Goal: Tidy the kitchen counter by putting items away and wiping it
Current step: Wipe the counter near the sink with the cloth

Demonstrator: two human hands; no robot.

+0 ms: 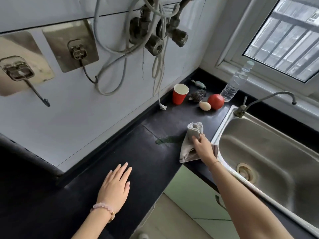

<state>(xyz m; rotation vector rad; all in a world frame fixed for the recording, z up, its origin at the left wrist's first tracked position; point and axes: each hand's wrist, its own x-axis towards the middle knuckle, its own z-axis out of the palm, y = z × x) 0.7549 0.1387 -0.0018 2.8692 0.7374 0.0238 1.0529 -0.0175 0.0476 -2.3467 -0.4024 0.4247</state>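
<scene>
My right hand mid-frame, fingers clenched on grey cloth pressed to black table, beside sink. My left hand lower centre, fingers released, flat on table. Red cup, egg upper right.

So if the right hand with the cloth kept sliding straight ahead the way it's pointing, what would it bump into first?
Probably the egg, with the red fruit just beside it. The right hand grips the cloth and points up the counter; bare counter lies between, though depth is hard to judge.
</scene>
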